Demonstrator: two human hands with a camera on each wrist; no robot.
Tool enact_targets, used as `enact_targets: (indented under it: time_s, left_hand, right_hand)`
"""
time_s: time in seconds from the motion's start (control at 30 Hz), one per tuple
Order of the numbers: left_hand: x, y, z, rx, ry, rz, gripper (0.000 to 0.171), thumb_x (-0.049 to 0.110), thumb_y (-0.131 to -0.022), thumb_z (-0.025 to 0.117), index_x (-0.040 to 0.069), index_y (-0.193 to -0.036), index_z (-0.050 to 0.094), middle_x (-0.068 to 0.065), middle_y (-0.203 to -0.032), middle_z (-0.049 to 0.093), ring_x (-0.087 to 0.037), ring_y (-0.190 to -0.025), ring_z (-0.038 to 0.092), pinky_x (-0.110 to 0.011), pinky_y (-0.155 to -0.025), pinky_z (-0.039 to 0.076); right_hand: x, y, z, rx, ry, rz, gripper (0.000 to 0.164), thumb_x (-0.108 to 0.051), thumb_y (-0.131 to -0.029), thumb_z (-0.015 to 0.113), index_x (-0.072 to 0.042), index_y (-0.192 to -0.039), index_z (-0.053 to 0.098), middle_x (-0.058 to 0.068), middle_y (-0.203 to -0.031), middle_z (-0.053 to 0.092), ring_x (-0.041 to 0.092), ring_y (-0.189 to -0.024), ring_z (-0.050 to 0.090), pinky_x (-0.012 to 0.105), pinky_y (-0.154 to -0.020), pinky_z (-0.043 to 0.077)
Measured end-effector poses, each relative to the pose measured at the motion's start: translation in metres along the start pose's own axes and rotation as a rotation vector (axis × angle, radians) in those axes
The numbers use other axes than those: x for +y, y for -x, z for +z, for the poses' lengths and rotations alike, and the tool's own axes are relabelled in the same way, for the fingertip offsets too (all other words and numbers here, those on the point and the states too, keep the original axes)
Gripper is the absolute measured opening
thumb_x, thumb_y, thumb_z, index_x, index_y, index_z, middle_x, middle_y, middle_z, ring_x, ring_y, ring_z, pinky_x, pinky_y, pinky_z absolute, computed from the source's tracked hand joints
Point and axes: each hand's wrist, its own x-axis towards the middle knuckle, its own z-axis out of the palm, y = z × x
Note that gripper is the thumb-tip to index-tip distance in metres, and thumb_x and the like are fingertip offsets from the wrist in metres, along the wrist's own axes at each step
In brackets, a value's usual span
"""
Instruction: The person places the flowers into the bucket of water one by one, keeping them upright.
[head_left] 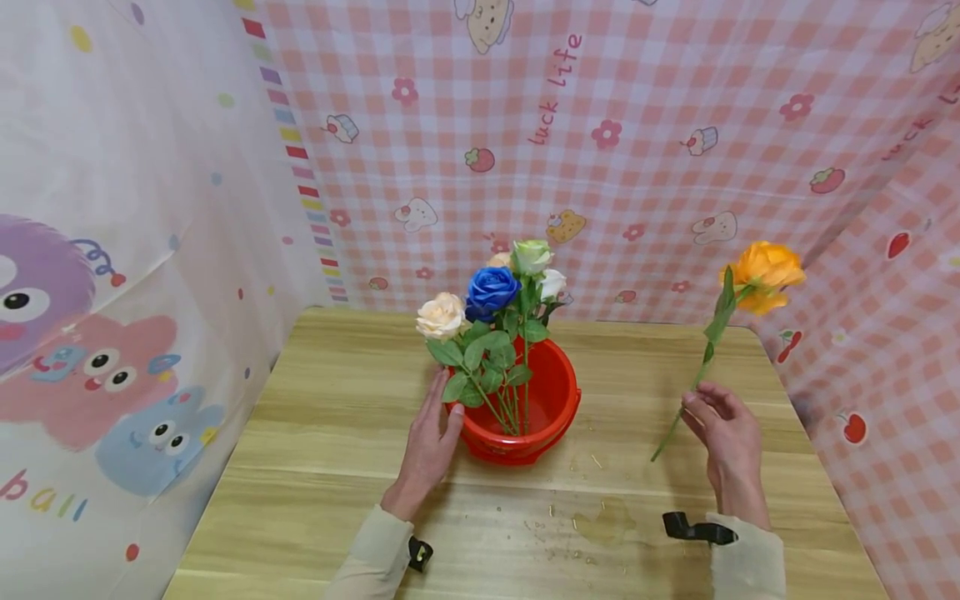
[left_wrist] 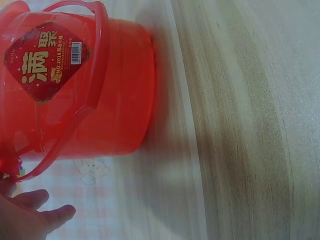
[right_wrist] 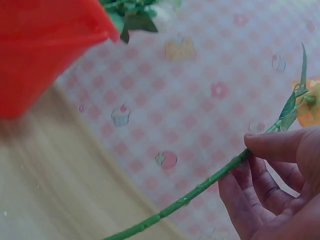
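Observation:
A red plastic bucket (head_left: 551, 367) stands on the table, holding several artificial roses: a blue one (head_left: 492, 292), a peach one (head_left: 441, 317), a pale green one (head_left: 532, 257) and a white one (head_left: 552, 284). My left hand (head_left: 429, 442) rests with straight fingers against the bucket's left side, close to the rim. To the right of the bucket, my right hand (head_left: 729, 437) pinches the green stem (right_wrist: 200, 189) of an orange artificial flower (head_left: 765, 275) between thumb and fingertips. The bloom points up and right, and the stem's lower end slants down toward the bucket.
On the wooden table (head_left: 330, 467), a small puddle (head_left: 603, 522) and scattered drops lie in front of the bucket. A pink checked cloth (head_left: 630, 192) hangs behind, and a white printed one (head_left: 150, 200) hangs at the left. The bucket's handle (left_wrist: 97, 75) hangs down its side.

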Motion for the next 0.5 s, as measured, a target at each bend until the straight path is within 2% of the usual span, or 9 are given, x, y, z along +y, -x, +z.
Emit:
enact_targets:
  time_s: [0.37,0.5]
  left_hand:
    - [0.001,0.000,0.001,0.009,-0.005,0.014,0.062,0.033,-0.109,0.047,0.006,-0.163,0.031,-0.011,-0.169,0.027,-0.036,-0.152,0.032,-0.055,-0.121,0.030]
    - [0.001,0.000,0.001,0.007,0.000,0.008,0.063,0.033,-0.109,0.047,0.007,-0.164,0.030,-0.010,-0.170,0.026,-0.035,-0.152,0.031,-0.054,-0.122,0.030]
  right_hand:
    - [-0.017,0.023,0.030,-0.076,-0.079,-0.126,0.019,0.010,-0.090,0.073,-0.003,-0.103,0.068,0.002,-0.090,0.068,0.012,-0.080,0.072,0.027,-0.079,0.062]
    - [-0.023,0.030,0.040,-0.100,-0.074,-0.170,0.019,0.010,-0.090,0.073,-0.001,-0.105,0.068,0.004,-0.092,0.067,0.013,-0.081,0.072,0.027,-0.079,0.062]
